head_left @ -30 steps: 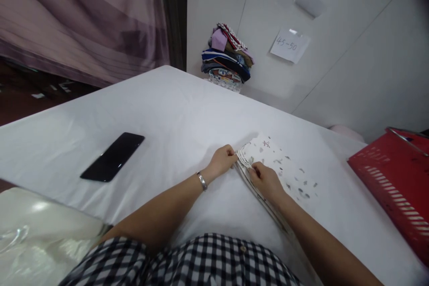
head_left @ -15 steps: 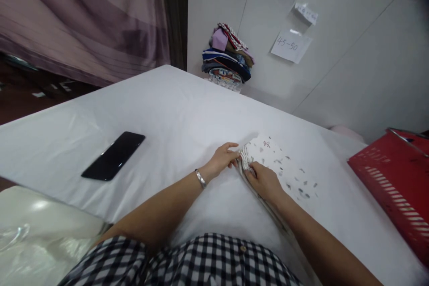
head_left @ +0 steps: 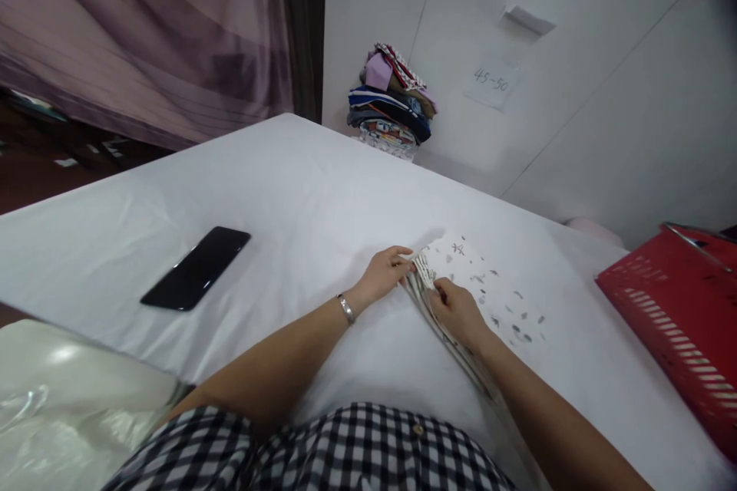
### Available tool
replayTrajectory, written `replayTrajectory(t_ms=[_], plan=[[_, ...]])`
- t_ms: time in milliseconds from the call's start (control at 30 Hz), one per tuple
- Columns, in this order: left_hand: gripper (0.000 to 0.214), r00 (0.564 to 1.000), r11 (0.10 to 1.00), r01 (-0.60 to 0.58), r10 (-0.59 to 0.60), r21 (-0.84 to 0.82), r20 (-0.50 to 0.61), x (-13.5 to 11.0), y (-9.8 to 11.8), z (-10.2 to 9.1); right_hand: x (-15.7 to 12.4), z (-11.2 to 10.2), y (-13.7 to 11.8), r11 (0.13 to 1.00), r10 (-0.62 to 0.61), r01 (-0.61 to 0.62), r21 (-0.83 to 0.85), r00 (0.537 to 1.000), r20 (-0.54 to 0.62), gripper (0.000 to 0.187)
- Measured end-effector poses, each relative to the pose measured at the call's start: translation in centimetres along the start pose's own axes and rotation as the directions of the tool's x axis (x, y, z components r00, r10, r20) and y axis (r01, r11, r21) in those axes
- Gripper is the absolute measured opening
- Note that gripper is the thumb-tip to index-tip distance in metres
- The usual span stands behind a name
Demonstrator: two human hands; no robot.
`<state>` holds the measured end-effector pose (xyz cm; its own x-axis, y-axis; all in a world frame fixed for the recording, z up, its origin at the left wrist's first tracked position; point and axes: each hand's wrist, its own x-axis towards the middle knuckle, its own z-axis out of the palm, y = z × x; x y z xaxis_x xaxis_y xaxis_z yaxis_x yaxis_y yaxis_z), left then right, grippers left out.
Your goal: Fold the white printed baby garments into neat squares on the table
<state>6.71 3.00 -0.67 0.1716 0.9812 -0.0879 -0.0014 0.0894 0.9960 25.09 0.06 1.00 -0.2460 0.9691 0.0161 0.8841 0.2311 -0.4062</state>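
A white garment (head_left: 489, 284) with small grey and dark printed figures lies on the white-covered table (head_left: 334, 192), its ribbed, gathered edge pointing away from me. My left hand (head_left: 385, 274), with a silver bracelet at the wrist, pinches the far left corner of that edge. Fingers of my right hand (head_left: 457, 312) are closed on the same gathered edge, a little to the right and nearer to me. From between the hands a greyish folded side of the cloth runs down beneath my right forearm. What kind of garment it is I cannot tell.
A black phone (head_left: 196, 268) lies on the table's left side. At the far edge, against the wall, stands a stack of folded clothes (head_left: 391, 103). A red plastic basket (head_left: 673, 322) is at the right. A pale chair (head_left: 74, 368) stands at the lower left.
My right hand has shifted slightly right, spreading the gathered edge a little. More of the greyish folded side shows between the hands. The left hand has hardly moved.
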Motion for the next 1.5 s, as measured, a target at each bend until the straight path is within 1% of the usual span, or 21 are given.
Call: replayTrajectory(t_ms=[33,100,167,200,267,333,500,600,667,767,867,933,1000,1067,1167,1300,1500], plan=[[0.029,0.999,0.995,-0.04,0.043,0.094,-0.023,0.0,-0.1,0.0,0.0,0.1,0.3,0.998,0.001,-0.001,0.058,1.0,-0.013,0.018],[0.028,0.991,0.948,-0.104,0.126,0.301,-0.054,-0.2,-0.2,-0.1,0.1,0.2,0.8,0.987,0.012,-0.007,0.162,0.999,-0.03,0.019],[0.029,0.984,0.877,-0.123,0.169,0.465,-0.059,-0.3,-0.3,-0.2,0.1,0.3,1.2,0.974,0.022,-0.013,0.226,0.999,-0.034,0.02],[0.029,0.983,0.848,-0.123,0.176,0.515,-0.056,-0.3,-0.3,-0.2,0.1,0.3,1.3,0.97,0.021,-0.012,0.243,0.999,-0.035,0.02],[0.025,0.981,0.81,-0.128,0.188,0.572,-0.047,-0.4,-0.5,-0.3,0.1,0.4,1.3,0.966,0.016,-0.005,0.26,0.999,-0.038,0.021],[0.021,0.98,0.795,-0.137,0.198,0.591,-0.038,-0.3,-0.7,-0.4,0.1,0.4,1.4,0.963,0.015,-0.003,0.268,0.999,-0.042,0.021],[0.023,0.973,0.752,-0.126,0.222,0.647,-0.068,0.0,-1.0,-0.2,0.2,0.5,1.5,0.955,0.01,0.004,0.298,0.999,-0.046,0.02],[0.022,0.976,0.717,-0.109,0.207,0.688,-0.061,0.1,-0.9,0.0,0.2,0.5,1.5,0.958,0.011,-0.001,0.287,0.999,-0.035,0.021],[0.017,0.979,0.715,-0.114,0.199,0.69,-0.044,0.1,-0.8,0.2,0.3,0.3,1.3,0.968,0.002,0.004,0.251,1.0,-0.024,0.021],[0.013,0.978,0.736,-0.13,0.204,0.664,-0.034,0.2,-0.7,0.3,0.4,-0.4,1.0,0.987,-0.028,0.029,0.157,1.0,-0.013,0.019],[0.011,0.986,0.809,-0.097,0.157,0.58,-0.054,0.5,-0.7,0.1,0.4,-1.1,0.2,0.999,-0.053,0.054,0.01,0.998,-0.018,0.017],[0.01,0.993,0.859,-0.069,0.106,0.508,-0.045,0.9,-0.7,-0.2,0.2,-1.4,-0.4,0.993,-0.055,0.054,-0.109,0.998,-0.013,0.015],[0.014,0.998,0.888,-0.05,0.066,0.457,-0.02,1.2,-0.8,-0.5,0.1,-1.4,-1.1,0.975,-0.055,0.059,-0.215,0.998,0.027,0.015],[0.018,0.999,0.903,-0.035,0.039,0.428,-0.001,1.5,-0.9,-0.8,0.0,-1.2,-1.5,0.955,-0.063,0.085,-0.285,0.994,0.084,0.017],[0.019,1.0,0.914,-0.025,0.021,0.404,0.013,1.6,-1.0,-1.0,0.1,-1.1,-1.8,0.941,-0.069,0.107,-0.322,0.989,0.128,0.018],[0.016,1.0,0.908,-0.031,0.029,0.419,0.012,1.6,-0.7,-1.2,0.2,-1.1,-1.6,0.933,-0.051,0.091,-0.347,0.991,0.123,0.019],[0.013,0.999,0.905,-0.043,0.035,0.423,0.028,1.6,-0.7,-1.3,-0.1,-0.3,-1.3,0.912,-0.102,0.156,-0.38,0.982,0.159,0.025]])
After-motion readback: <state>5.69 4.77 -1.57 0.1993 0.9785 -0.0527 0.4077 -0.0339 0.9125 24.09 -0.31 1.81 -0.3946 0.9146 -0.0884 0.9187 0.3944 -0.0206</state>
